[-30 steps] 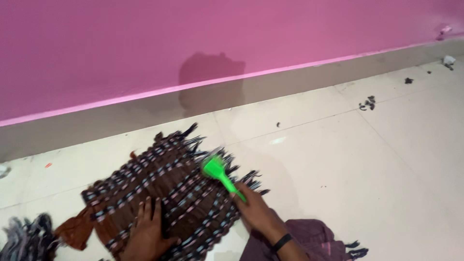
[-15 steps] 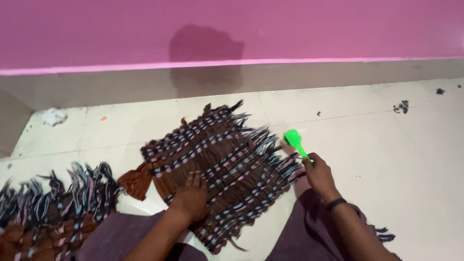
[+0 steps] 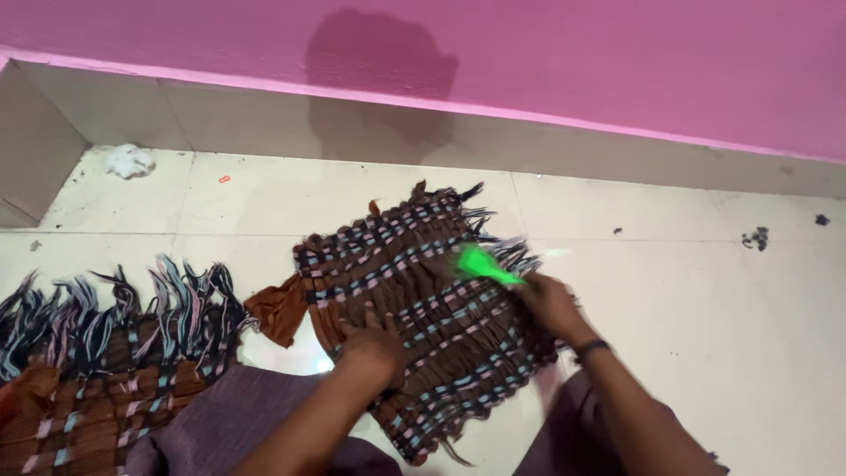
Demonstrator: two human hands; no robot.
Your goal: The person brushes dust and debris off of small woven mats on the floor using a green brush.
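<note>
Pinning the woven rag mat [image 3: 423, 300] flat to the floor [image 3: 687, 291] under spread left fingers [image 3: 374, 339]; soft, floppy, light. Right fingers [image 3: 546, 295] curled tight round the green brush [image 3: 483, 265], bristles just ahead, on the fringe.

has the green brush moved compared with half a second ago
Yes. The green brush in the right hand has come back from beyond the fringe onto the woven mat, toward the left hand.
</note>
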